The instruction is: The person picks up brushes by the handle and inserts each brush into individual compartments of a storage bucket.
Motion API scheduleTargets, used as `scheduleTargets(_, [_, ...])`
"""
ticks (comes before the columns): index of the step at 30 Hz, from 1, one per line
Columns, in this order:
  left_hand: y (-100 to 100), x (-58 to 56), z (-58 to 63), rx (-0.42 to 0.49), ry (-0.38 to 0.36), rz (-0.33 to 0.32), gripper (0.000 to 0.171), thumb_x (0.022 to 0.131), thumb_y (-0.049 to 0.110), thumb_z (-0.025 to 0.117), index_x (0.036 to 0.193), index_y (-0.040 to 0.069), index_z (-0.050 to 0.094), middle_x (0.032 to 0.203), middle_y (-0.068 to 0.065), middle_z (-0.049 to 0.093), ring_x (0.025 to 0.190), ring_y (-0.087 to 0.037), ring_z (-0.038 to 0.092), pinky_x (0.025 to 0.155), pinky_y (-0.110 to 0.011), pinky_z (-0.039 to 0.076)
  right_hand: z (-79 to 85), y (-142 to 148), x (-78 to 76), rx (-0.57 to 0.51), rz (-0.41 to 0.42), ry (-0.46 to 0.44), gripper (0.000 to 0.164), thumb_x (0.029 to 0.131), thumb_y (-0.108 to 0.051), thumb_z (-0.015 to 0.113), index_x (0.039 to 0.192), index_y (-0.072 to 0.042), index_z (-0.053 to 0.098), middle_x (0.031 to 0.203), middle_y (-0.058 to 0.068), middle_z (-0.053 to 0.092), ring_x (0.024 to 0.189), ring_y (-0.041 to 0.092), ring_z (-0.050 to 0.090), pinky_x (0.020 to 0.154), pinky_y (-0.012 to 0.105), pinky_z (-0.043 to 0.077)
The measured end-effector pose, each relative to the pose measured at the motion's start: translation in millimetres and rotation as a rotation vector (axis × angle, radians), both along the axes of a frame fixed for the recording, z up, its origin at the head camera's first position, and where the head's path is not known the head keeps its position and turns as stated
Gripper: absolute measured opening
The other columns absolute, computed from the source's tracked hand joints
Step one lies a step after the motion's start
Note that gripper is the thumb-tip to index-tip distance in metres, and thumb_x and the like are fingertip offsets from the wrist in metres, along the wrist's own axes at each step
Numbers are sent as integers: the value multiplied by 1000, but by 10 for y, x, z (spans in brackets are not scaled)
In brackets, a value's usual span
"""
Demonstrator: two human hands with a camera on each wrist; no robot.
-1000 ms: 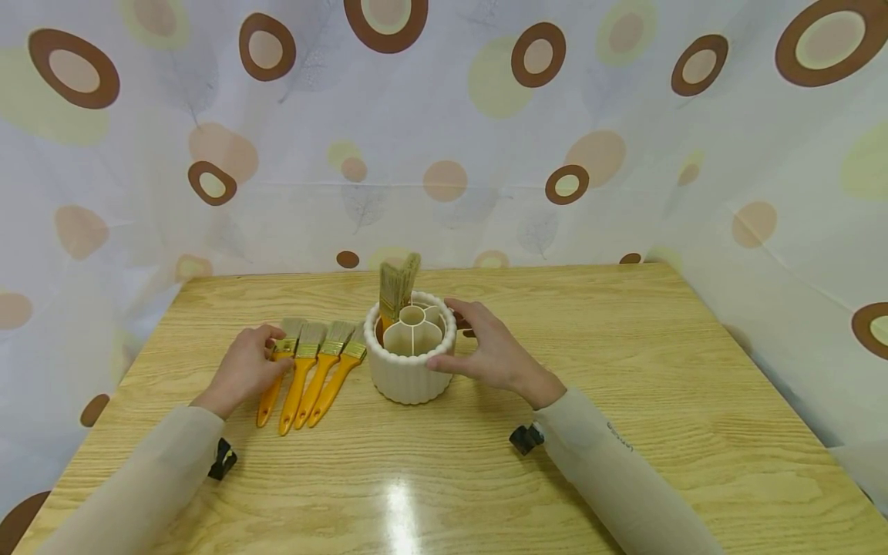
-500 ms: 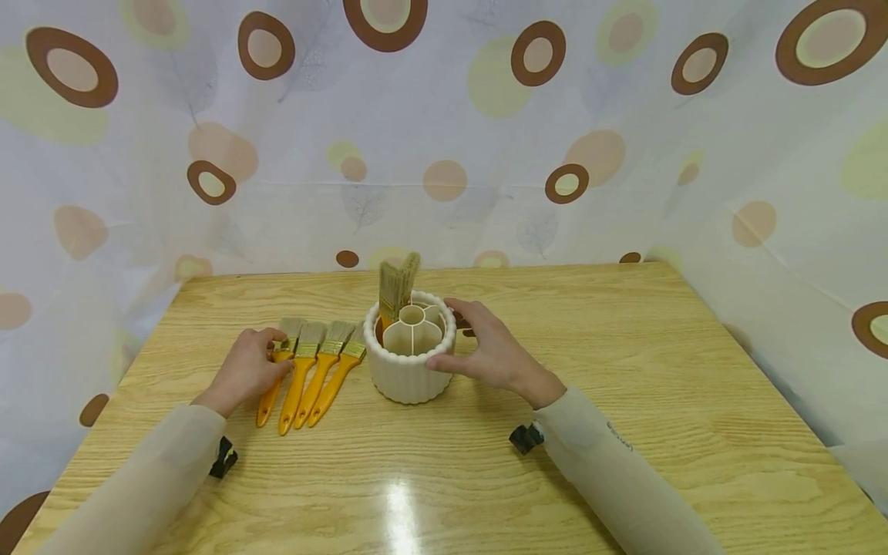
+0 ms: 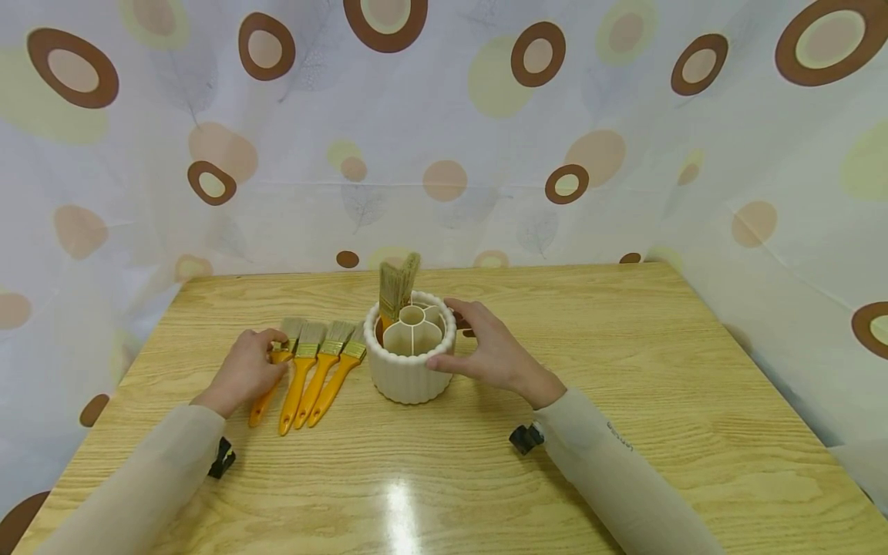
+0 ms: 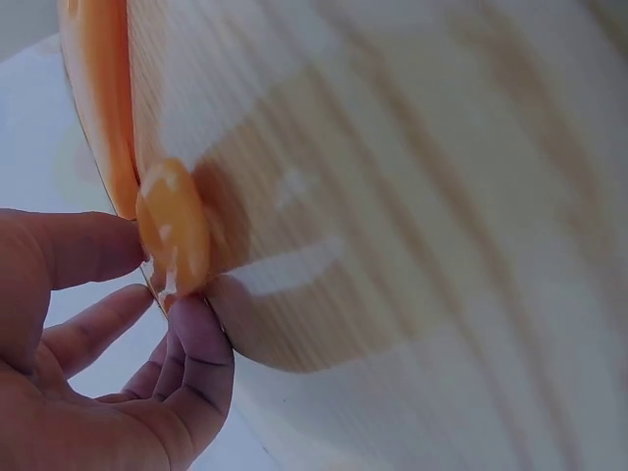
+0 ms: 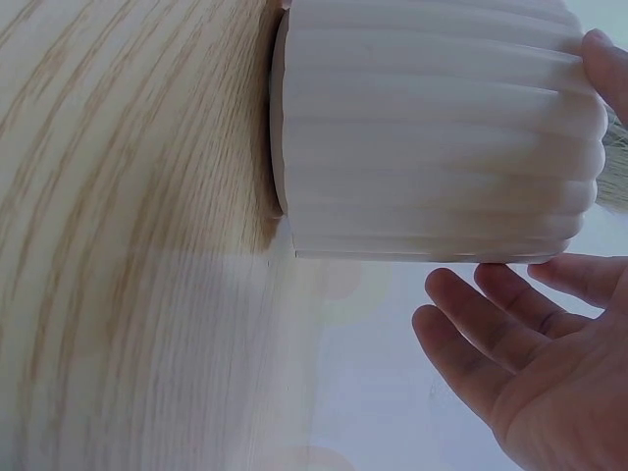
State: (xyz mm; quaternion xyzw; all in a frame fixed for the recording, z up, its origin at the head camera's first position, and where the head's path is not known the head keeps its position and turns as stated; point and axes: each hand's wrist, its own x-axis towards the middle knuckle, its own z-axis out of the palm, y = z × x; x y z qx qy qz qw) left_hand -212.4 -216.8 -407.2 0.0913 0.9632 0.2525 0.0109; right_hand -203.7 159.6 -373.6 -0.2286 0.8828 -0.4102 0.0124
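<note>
Toward the surface (image 3: 624, 385)'s L edge, our L hand (image 3: 246, 366) pinches the leftmost brush (image 3: 263, 402), prob. light, stiff & slick, best held nr. the neck (image 3: 280, 358), while our R hand (image 3: 491, 351) lightly grips the pot (image 3: 409, 381).

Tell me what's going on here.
A person is handling paint brushes at a table. The left hand pinches the leftmost brush; three more brushes lie beside it. The right hand holds the side of the white pot, where at least two brushes stand, bristles up.
</note>
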Motion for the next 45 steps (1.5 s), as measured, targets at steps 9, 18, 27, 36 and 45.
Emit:
scheduleTargets(9, [-39,17,9,-14,-17,-4,40,86,3,59,125,-7,53,105,-29,48,86,-34,46,68,-42,41,-4,3,-4,-7,11,5,97,71,-57,77,147,-14,34,129,2,47,116,20,50,99,43,43])
scheduleTargets(18, [-20,-12,53,10,-52,46,52,88,13,63,130,-12,44,112,-32,45,96,-42,50,78,-52,46,-16,2,-15,-14,8,9,96,71,-56,77,147,-14,35,127,2,47,115,20,50,99,42,43])
scheduleTargets(27, [-8,-60,56,-19,-48,46,49,87,12,64,124,-15,47,109,-34,50,96,-43,52,79,-54,45,-6,1,-10,-16,12,1,96,71,-56,77,147,-16,35,128,1,47,115,19,50,98,42,43])
scheduleTargets(36, [-26,-79,42,-30,-51,43,47,86,10,64,123,-15,48,110,-34,50,98,-44,52,82,-56,45,-6,4,-13,-14,17,6,96,71,-58,76,147,-15,34,128,1,47,115,19,50,98,42,43])
scheduleTargets(45, [-66,-71,35,-73,-30,30,46,85,5,62,124,-14,47,109,-33,48,99,-44,51,84,-55,44,-17,5,-12,-14,6,2,97,71,-58,76,147,-15,35,127,0,47,114,18,50,98,43,43])
